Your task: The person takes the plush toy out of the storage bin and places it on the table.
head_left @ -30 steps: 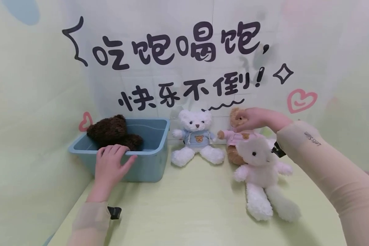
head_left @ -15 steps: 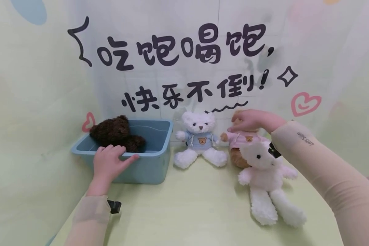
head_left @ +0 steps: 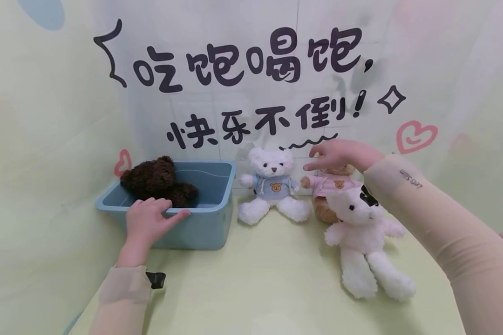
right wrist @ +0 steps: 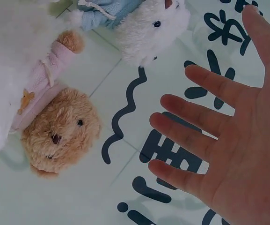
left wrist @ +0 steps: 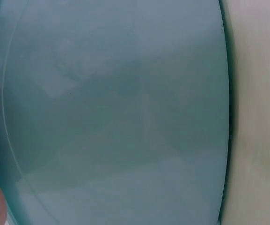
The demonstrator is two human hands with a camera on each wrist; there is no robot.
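My left hand (head_left: 148, 222) holds the near rim of a blue plastic bin (head_left: 201, 228), fingers curled over the edge and thumb stretched along it. Inside the bin lies a dark brown teddy bear (head_left: 148, 177), partly hidden by the wall. My right hand (head_left: 343, 152) hovers with spread, straight fingers in front of the head of a tan teddy bear in a pink hoodie (head_left: 329, 184). In the right wrist view that bear's face (right wrist: 62, 133) shows apart from the hand, and nothing is in the palm.
A white teddy bear in a blue hoodie (head_left: 272, 184) sits between bin and tan bear. A plain white plush bear (head_left: 356, 242) leans in front of the tan one, under my right forearm. Behind them stands a wall with black lettering (head_left: 282, 55).
My right hand has lifted slightly and shifted left from over the tan bear's face, its fingers spreading straighter. The left hand stays on the bin rim.
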